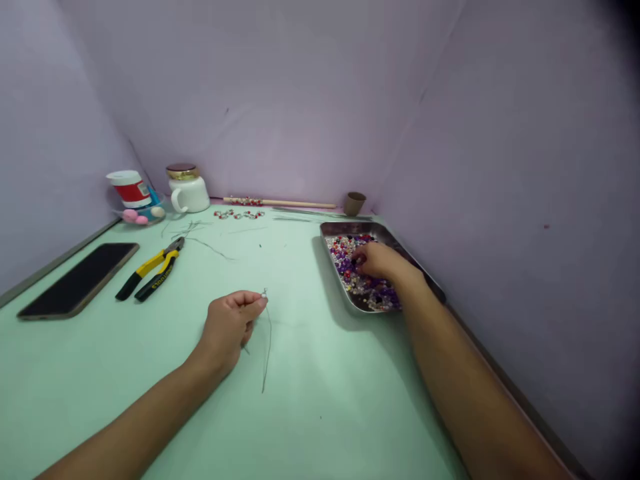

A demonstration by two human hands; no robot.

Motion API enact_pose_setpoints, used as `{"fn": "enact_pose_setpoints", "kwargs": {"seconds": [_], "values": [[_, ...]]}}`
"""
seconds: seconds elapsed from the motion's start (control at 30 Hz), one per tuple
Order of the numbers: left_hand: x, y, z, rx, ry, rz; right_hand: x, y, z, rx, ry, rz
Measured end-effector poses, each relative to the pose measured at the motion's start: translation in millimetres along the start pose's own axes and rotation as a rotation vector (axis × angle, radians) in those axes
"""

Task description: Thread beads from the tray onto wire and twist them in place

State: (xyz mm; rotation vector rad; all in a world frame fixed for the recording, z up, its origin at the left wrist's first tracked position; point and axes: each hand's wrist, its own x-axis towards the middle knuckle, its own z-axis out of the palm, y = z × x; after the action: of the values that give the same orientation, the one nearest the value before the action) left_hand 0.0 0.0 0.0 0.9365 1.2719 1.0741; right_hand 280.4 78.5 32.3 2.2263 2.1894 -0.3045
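Note:
My left hand (231, 327) is closed in a pinch over the pale green tabletop, with a thin wire (270, 340) between thumb and forefinger. A small pale bead or loop shows at the fingertips, too tiny to make out fully. The wire's long end hangs down and curves to the right of the hand. My right hand (376, 260) reaches into a metal tray (356, 303), its fingers down among mixed beads (345, 257) in red, purple, white and clear. Those fingertips are partly buried, so whether they grip a bead is hidden.
Left are a phone (80, 280) and yellow-black pliers (153, 267). Behind lie loose wires (200, 240), beaded wire pieces (239, 215) and a wooden stick (295, 203). A white lidded mug (191, 193), red-white tub (131, 190) and small brown pot (354, 203) stand near the walls.

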Motion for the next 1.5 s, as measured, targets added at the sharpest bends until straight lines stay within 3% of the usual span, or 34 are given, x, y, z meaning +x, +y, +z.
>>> {"fn": "enact_pose_setpoints", "kwargs": {"seconds": [0.33,0.67,0.97,1.23,1.5], "values": [[0.2,-0.5,-0.2,-0.033,0.004,-0.006,-7.2,-4.2,-1.2,-0.087,-0.049,0.123],[-3.1,2.8,0.8,-0.014,0.006,-0.016,-7.2,-3.7,-0.1,-0.094,-0.047,0.147],[-1.6,0.7,-0.2,0.043,0.008,-0.038,-10.7,-9.0,-2.3,-0.026,-0.14,0.055],[7.2,-4.9,-1.9,0.125,0.054,-0.06,-13.2,3.4,-13.4,0.064,-0.181,0.007],[17.5,-9.6,-7.6,0.102,0.148,-0.096,-18.3,-32.6,-2.1,-0.024,-0.074,-0.09]]}}
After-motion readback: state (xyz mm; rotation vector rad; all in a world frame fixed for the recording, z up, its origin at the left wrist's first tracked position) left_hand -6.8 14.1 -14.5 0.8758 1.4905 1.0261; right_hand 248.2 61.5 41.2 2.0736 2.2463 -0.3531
